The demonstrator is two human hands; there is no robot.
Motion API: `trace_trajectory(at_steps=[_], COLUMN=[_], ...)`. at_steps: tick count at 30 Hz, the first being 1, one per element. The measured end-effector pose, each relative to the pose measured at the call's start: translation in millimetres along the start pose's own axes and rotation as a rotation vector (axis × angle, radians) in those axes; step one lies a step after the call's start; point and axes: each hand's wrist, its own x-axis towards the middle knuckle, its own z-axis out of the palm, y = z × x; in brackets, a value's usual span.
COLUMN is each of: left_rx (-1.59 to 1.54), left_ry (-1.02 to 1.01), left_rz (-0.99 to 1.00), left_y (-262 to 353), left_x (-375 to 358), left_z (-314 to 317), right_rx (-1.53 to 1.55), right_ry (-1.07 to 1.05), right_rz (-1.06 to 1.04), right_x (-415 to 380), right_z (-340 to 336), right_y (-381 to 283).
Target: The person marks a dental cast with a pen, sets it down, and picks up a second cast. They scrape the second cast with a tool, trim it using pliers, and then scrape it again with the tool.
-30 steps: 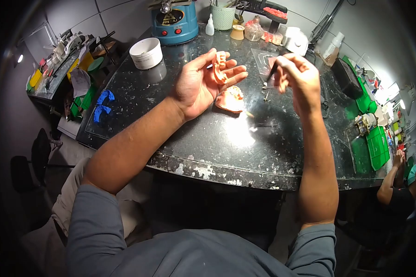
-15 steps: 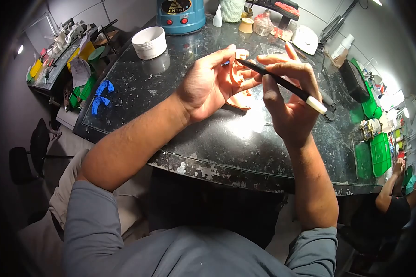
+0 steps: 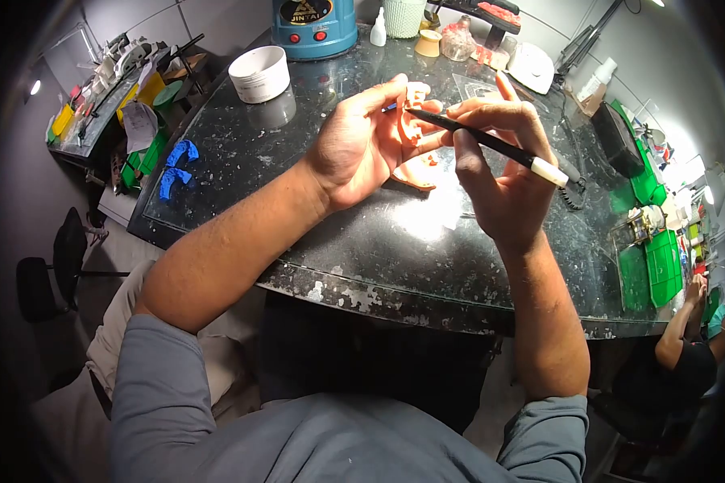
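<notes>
My left hand is closed around an orange-pink dental model, raised above the bench with its toothed side partly showing. Between the thumb and fingers of my right hand is a black pen with a white end. The pen's tip meets or nearly meets the model; contact is hard to make out. Just below my left fingers, a second orange-pink dental model rests on the dark bench, partly covered by the hand.
Two blue arch-shaped pieces lie on the bench at left. Behind them stand a white tub and a blue machine. A small white bottle is at the back. Green trays and another person are at right.
The dental model has turned slightly in my left hand, showing more of its upper part. My right hand and the pen have shifted a little left.
</notes>
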Motion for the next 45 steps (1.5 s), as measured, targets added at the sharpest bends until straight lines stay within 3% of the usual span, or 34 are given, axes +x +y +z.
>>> trace_trajectory(at_steps=[4, 11, 22, 25, 35, 37, 39, 40, 43, 45], left_rx=[0.028, 0.047, 0.066, 0.049, 0.039, 0.021, 0.006, 0.008, 0.012, 0.025], left_ry=[0.027, 0.057, 0.121, 0.096, 0.147, 0.130, 0.140, 0.141, 0.126, 0.117], left_rz=[-0.006, 0.003, 0.038, 0.042, 0.061, 0.058, 0.069, 0.071, 0.076, 0.067], left_y=[0, 1, 0, 0, 0, 0, 1, 2, 4, 5], left_x=[-1, -1, -1, 0, 0, 0, 1, 1, 0, 1], left_z=[1, 1, 6, 4, 7, 7, 8, 8, 5, 6], right_rx=[0.007, -0.018, 0.130, 0.041, 0.135, 0.110, 0.286, 0.208, 0.457, 0.428], right_ry=[-0.109, -0.026, -0.042, -0.048, -0.038, -0.054, 0.036, 0.024, 0.222, 0.302], right_rz=[-0.021, -0.023, 0.179, 0.057, 0.168, 0.049, 0.203, 0.084, 0.209, 0.217], right_x=[-1, 0, -3, 0, -1, 1, -2, 2, 4, 7], right_z=[-3, 1, 0, -2, -2, -6, -5, -8, -11, -16], right_y=[1, 1, -7, -4, -8, -5, -9, -4, -7, 2])
